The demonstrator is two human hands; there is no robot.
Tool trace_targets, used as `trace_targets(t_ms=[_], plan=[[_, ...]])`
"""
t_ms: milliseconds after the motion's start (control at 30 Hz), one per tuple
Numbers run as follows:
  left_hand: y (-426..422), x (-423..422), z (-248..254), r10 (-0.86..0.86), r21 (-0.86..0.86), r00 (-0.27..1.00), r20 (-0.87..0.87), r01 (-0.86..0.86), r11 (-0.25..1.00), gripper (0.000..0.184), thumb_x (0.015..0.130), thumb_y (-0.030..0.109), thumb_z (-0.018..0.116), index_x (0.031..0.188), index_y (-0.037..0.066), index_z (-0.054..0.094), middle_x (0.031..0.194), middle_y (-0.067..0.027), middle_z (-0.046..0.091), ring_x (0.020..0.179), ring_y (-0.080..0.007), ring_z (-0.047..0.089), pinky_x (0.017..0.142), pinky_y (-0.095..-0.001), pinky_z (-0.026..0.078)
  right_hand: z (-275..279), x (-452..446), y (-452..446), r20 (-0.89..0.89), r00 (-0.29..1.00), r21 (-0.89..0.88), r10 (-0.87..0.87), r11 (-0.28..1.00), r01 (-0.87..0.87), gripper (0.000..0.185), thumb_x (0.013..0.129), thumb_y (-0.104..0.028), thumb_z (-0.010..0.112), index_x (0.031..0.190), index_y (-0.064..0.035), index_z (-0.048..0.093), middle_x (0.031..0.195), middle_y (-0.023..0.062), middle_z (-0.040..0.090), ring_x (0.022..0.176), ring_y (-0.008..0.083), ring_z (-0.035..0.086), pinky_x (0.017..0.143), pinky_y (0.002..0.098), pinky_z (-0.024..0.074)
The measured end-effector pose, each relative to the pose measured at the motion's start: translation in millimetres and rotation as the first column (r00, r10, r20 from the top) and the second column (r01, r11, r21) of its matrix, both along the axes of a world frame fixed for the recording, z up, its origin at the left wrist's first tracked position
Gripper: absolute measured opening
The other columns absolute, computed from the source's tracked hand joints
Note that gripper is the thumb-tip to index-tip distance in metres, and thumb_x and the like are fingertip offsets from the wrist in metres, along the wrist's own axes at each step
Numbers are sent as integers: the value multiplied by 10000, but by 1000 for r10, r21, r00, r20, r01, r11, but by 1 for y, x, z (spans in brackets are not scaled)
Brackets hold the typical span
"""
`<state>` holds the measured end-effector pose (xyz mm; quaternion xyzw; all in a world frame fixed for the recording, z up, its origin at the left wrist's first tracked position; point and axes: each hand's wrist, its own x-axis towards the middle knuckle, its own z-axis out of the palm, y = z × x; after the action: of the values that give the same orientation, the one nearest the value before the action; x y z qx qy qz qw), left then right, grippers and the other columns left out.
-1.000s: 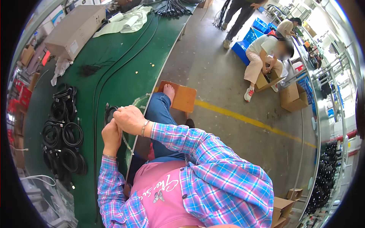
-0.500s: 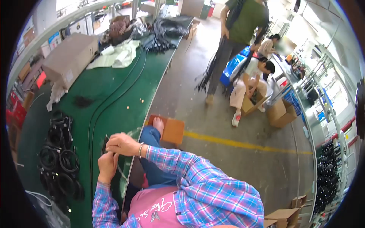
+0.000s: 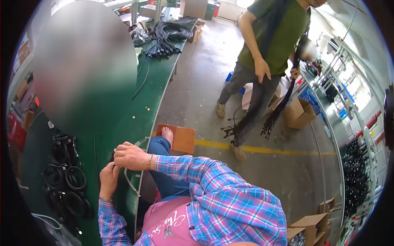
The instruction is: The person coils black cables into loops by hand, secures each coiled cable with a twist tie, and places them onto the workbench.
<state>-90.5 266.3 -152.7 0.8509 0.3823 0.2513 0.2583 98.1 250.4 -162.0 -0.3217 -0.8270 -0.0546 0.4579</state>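
Observation:
My right hand [image 3: 132,156] and my left hand [image 3: 108,181] meet over the near edge of the green table [image 3: 119,110]. Fingers of both are closed together in a pinch. A small dark bit shows by the right fingertips, but what they grip is too hidden to name. Beside my left hand runs a straight black cable [image 3: 97,158]. Farther left, several coiled black cables [image 3: 76,178] lie in a group, some overlapping. A pale loop of tubing or cord [image 3: 130,183] lies close to the table edge, under my right wrist.
A bundle of black cables [image 3: 168,35] sits at the table's far end. In the aisle a person in a green shirt [image 3: 273,35] carries bunches of black cables [image 3: 274,117]. Near my foot stands a brown stool [image 3: 183,140]. Open cardboard boxes [image 3: 301,111] are on the floor.
The person in the green shirt has come closer along the aisle, now hiding most of the seated person. My hands stay together, with only slight movement. A blurred patch now covers the table's upper left.

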Motion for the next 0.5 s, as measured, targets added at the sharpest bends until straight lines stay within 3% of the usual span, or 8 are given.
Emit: trace_targets(t_ms=[67,167,233,300,400,500], plan=[[0,-3,12,-30,-122,999,-32,26,992,273,911,281,530,883,22,611,722,-178,585,678,-360,587,582,-392,440,0,0,-5,76,997,88,17,996,-23,126,717,-200,622,807,-132,566,834,4,570,860,192,534,768,330,414],[4,-15,1,-124,-104,981,-149,109,989,274,909,283,519,905,27,615,762,-185,591,724,-375,587,605,-402,446,-2,5,-7,191,972,130,138,978,-165,161,709,-193,591,851,-131,546,851,7,551,840,195,539,731,337,444],[14,-10,-1,-192,-42,972,-134,188,981,276,908,286,508,907,31,613,800,-188,596,765,-384,583,621,-415,448,5,17,2,283,932,110,227,958,-266,150,715,-204,586,837,-130,541,843,10,546,826,192,542,700,330,454],[11,-10,2,-227,-43,967,-115,223,974,280,913,294,499,886,35,604,823,-192,600,788,-395,579,625,-433,446,9,19,6,370,894,123,254,940,-318,146,716,-207,587,830,-132,536,835,12,541,806,184,544,660,320,458],[8,-15,4,-209,-84,951,-229,194,977,278,908,298,517,871,38,608,806,-196,606,773,-403,581,620,-441,446,19,14,9,440,872,178,216,930,-320,148,712,-218,587,823,-137,532,862,-2,534,806,160,535,650,303,450],[7,-26,-5,-228,-23,938,-261,230,973,273,892,304,542,863,42,614,793,-196,607,758,-395,587,622,-443,451,29,3,10,498,839,209,221,908,-363,123,715,-221,587,814,-164,543,880,-22,529,795,140,526,643,283,428]])
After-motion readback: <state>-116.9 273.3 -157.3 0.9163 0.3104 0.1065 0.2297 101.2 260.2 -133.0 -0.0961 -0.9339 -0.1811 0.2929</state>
